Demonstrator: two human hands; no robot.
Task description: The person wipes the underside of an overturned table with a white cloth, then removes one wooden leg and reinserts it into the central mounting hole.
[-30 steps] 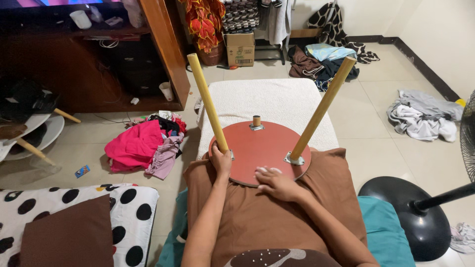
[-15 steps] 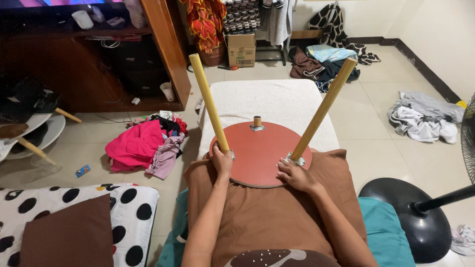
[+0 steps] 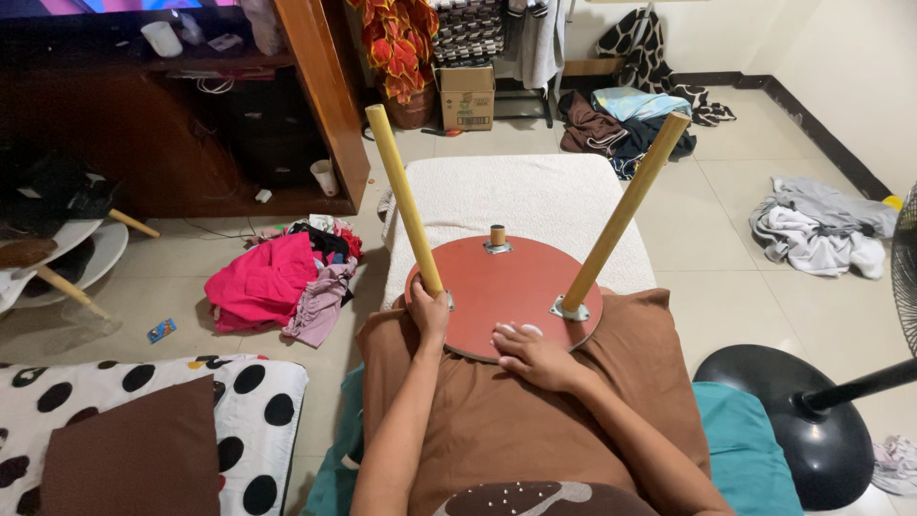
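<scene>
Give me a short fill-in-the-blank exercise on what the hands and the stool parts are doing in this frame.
1. The left hand grips the base of a ____ leg.
2. The right hand rests flat on the round ____ seat.
3. The number of long legs standing on the seat is ____.
4. The seat lies on a ____ cushion.

Missing words: wooden; red; two; brown
</scene>
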